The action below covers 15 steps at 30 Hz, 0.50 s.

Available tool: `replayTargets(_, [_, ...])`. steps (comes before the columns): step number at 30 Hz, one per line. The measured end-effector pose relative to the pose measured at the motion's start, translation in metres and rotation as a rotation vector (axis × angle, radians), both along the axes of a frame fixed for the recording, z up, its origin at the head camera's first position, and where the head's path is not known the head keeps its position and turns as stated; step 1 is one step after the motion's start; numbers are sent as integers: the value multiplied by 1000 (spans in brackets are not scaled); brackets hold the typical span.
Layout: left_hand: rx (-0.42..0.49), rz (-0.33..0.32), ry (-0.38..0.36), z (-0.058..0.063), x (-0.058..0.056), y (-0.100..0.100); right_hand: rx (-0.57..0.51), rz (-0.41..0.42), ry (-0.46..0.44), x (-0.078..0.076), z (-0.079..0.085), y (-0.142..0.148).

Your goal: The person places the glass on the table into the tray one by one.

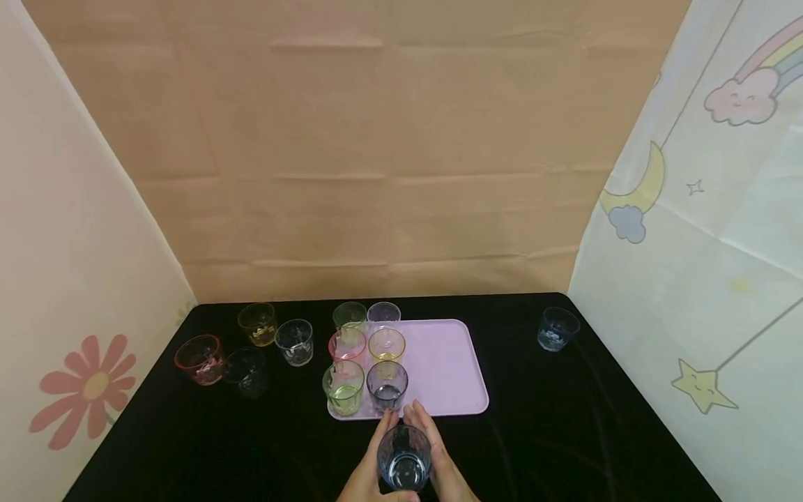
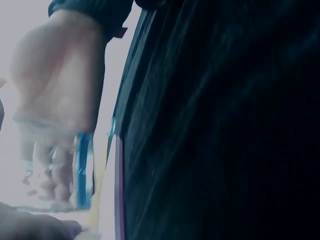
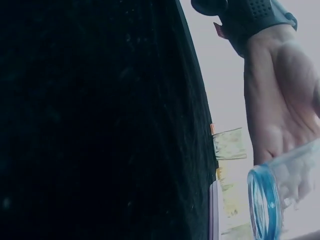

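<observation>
At the near edge of the head view, a clear blue drinking glass [image 1: 404,460] is held between two hands. My left hand [image 1: 366,474] holds its left side, the thumb across the near side. On the opposite side, my right hand [image 1: 444,466] holds the glass with fingers reaching forward along the wall. Both wrist views show the blue base [image 3: 265,205] of the glass and fingers seen through its wall. Just beyond the fingertips is a pink tray [image 1: 442,369]. Its left half carries several tinted glasses in two columns, the purple-grey one [image 1: 387,385] nearest the hands.
Left of the tray stand a red glass [image 1: 201,359], a dark glass [image 1: 247,373], an amber glass [image 1: 257,324] and a clear glass [image 1: 295,343]. Another blue glass [image 1: 557,329] stands at the far right of the black tabletop [image 1: 533,432]. Patterned sheets flank both sides.
</observation>
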State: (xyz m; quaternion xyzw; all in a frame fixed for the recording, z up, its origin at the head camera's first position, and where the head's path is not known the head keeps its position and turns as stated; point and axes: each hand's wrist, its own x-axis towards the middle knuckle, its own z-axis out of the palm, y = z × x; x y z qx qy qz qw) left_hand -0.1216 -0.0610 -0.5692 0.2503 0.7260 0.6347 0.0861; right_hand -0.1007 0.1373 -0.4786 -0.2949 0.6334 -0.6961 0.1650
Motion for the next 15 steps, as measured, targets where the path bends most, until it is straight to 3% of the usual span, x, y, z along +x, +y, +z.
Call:
replayTargets(2, [-47, -45, -47, -17, -8, -6, 4, 46, -25, 0, -3, 3])
replayTargets(4, [-84, -84, -95, -25, -14, -12, 10, 78, -37, -1, -7, 6])
replayTargets(9, [-127, -152, -69, -17, -16, -23, -21, 166, -60, -9, -25, 12])
replayTargets(12, [-142, -163, -27, -9, -13, -26, -64, 197, 65, -12, -33, 12])
replayTargets(15, [-162, -165, 10, -7, -13, -26, -103, 167, 229, -13, -35, 8])
